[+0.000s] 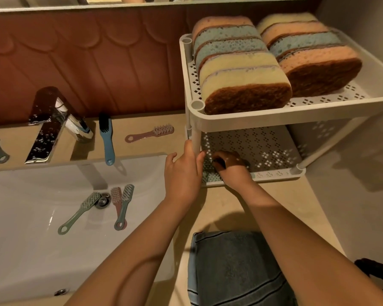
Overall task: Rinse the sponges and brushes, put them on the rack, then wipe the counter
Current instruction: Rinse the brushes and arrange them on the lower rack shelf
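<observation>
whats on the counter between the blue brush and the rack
One pink brush lies flat on the counter between the blue brush and the rack, touching neither; the head view shows it.

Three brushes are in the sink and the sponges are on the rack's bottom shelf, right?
No. The head view shows the sponges on the top shelf of the rack, not the bottom. Three brushes are in the sink.

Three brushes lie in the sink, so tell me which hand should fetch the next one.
Probably left. The left hand only steadies the rack post right beside the sink; the right hand is inside the lower shelf, gripping a teal brush.
</observation>
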